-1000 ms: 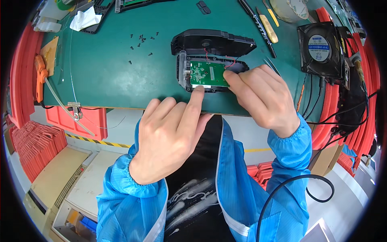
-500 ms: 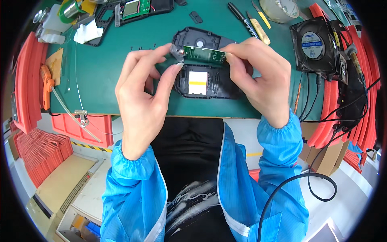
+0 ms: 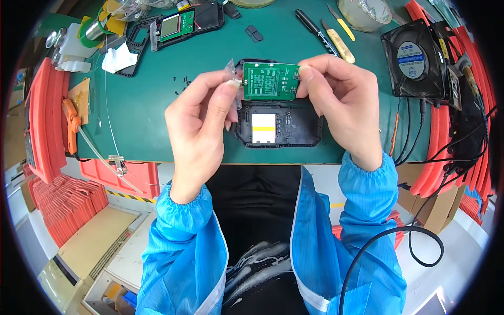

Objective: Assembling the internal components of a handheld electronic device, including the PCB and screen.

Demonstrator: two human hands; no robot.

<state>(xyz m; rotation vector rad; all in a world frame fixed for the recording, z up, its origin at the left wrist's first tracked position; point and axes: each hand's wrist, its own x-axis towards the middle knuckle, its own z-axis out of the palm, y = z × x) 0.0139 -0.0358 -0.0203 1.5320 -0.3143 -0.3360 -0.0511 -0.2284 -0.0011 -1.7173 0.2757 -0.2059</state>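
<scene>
A green circuit board (image 3: 270,82) is held up between my hands, its flat printed side showing. My right hand (image 3: 344,97) pinches the board's right edge between thumb and fingers. At the other end, my left hand (image 3: 202,113) closes on a small clear plastic piece (image 3: 230,68) beside the board's left edge. Beneath them on the green mat lies a black plastic housing half (image 3: 302,128) with a white and yellow panel (image 3: 263,128) in it. A second black housing half (image 3: 247,61) lies behind the board, mostly hidden by it.
Several small screws (image 3: 185,81) lie left of the housing. A black marker (image 3: 316,31), a craft knife (image 3: 340,45) and a fan (image 3: 412,60) stand to the right. At the back left are another opened device (image 3: 178,26), a white tissue (image 3: 119,58) and a solder spool (image 3: 93,30).
The circuit board has tilted so its broad face now shows instead of a narrow strip. Both hands have stayed at its ends; the whole view has shifted slightly.
</scene>
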